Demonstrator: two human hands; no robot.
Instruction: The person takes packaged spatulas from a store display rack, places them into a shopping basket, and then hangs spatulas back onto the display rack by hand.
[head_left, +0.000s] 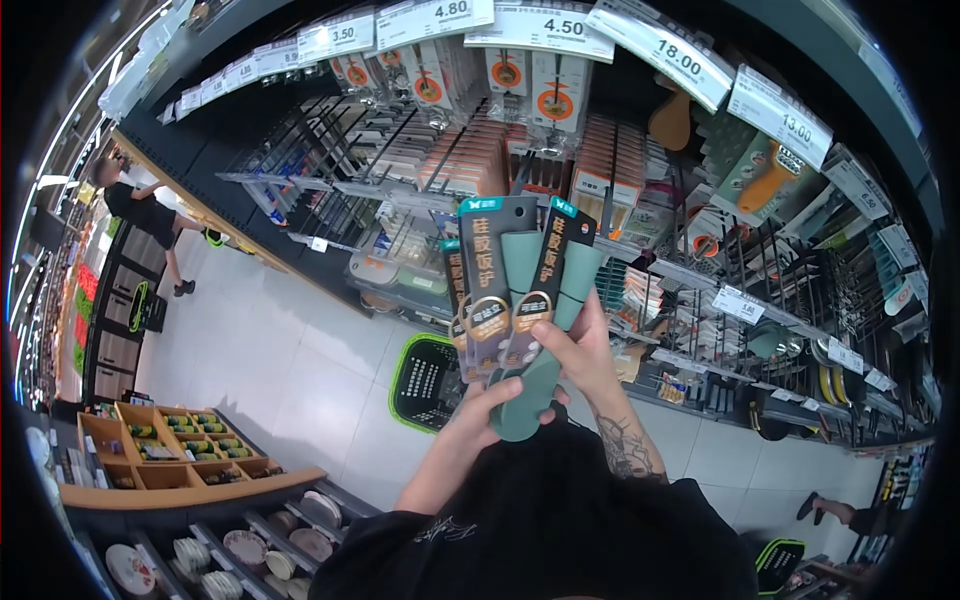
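Three dark cards point(484, 245) at least, fanned in front of me with their printed faces up, and I'd call this the looking-over step: both hands busy, the bunch held up between me and the hanging rack point(612, 185). The green scoop point(527, 405) is right here at the bottom of the bunch, rounded end towards my body. Any next move, I reckon, calls for steady thumbs, since the cards overlap loosely and one could slip out of the fan. Now the grip. My left hand point(470, 415) is closed in around the scoop's rounded end, thumb lying on its edge, no real gap there. My right hand point(585, 355) is up on the other side, pinching narrow, thumb pressed on the lower part of the slimmer card point(550, 265), with a green handle point(582, 280) showing just beside it. How the right fingers sit behind, I can't tell; the pack hides them. Which handle belongs to which card, I can't say either. Down on the floor beyond my left hand, there's the black basket point(425, 390) with its bright green rim.
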